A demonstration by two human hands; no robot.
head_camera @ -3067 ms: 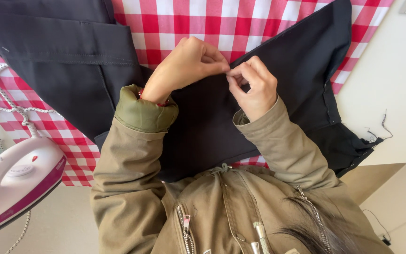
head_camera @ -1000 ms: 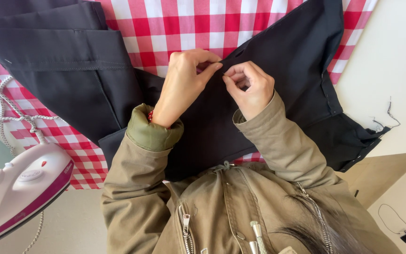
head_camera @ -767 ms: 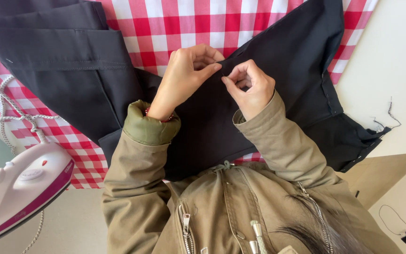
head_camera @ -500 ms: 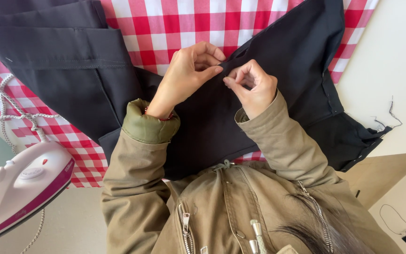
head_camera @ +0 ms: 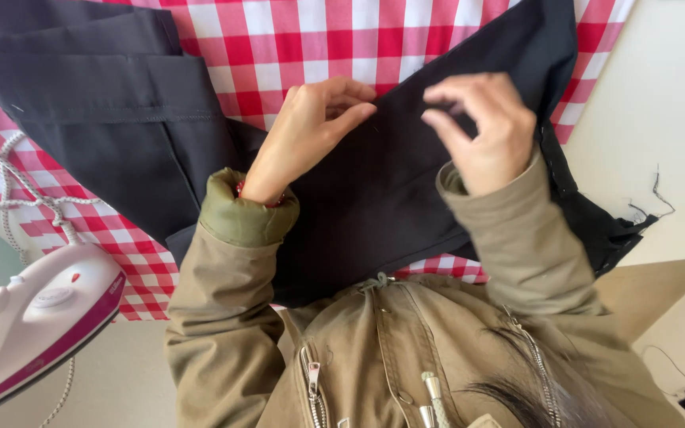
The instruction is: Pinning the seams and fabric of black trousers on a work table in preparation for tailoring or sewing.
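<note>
Left hand [head_camera: 307,131] pinching edge of dark garment [head_camera: 374,198] on checked cloth [head_camera: 342,40]; right hand [head_camera: 481,131] pinching same edge, apart. Risk: fabric slips from pinch; iron [head_camera: 33,325] near table edge, could topple.

The left hand [head_camera: 311,131] was held with its wrist bent and its back turned up towards the camera, the fingers curled inward and the thumb laid straight along them, so that the fingertips [head_camera: 362,99] were drawn together in a pinch. The left forearm was angled up from the lower left and was covered by an olive-brown padded jacket sleeve [head_camera: 216,317] ending in a green ribbed cuff. The right hand [head_camera: 485,131] was raised just beside it, apart from it, with the fingers hooked downward and the thumb brought up beneath them. The right forearm was sleeved likewise and was slanted in from the lower right.
</note>
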